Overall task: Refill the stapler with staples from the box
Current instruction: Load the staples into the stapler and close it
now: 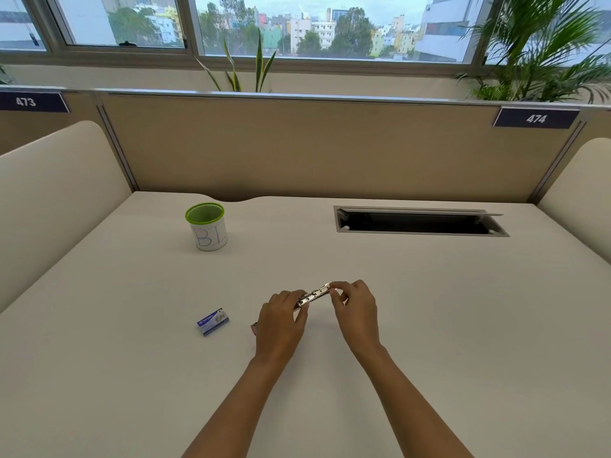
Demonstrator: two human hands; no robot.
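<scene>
Head view: left hand [281, 320] around slim chrome stapler [314, 295], right hand [355, 309] in pinch at its tip.

1. Worktop [429, 309]: cream, matte.
2. Pen cup [207, 228]: green mesh with a green rim and a white paper wrap with "BI" handwritten on it. Stands upright, rear left of the worktop.
3. Cable hatch [420, 223]: metal-framed slot at rear right, lid raised, dark inside.
4. Partition [314, 147]: beige panel along the back edge, metal top rail.
5. Labels: "473" [28, 101] far left, "474" [535, 119] right, white on navy.
6. Side dividers: cream with rounded corners, left [56, 200] and right [582, 180].
7. Snake plant [244, 67] behind the partition at centre, palm [545, 51] at right.
8. Window [297, 24]: buildings and trees outside.
</scene>
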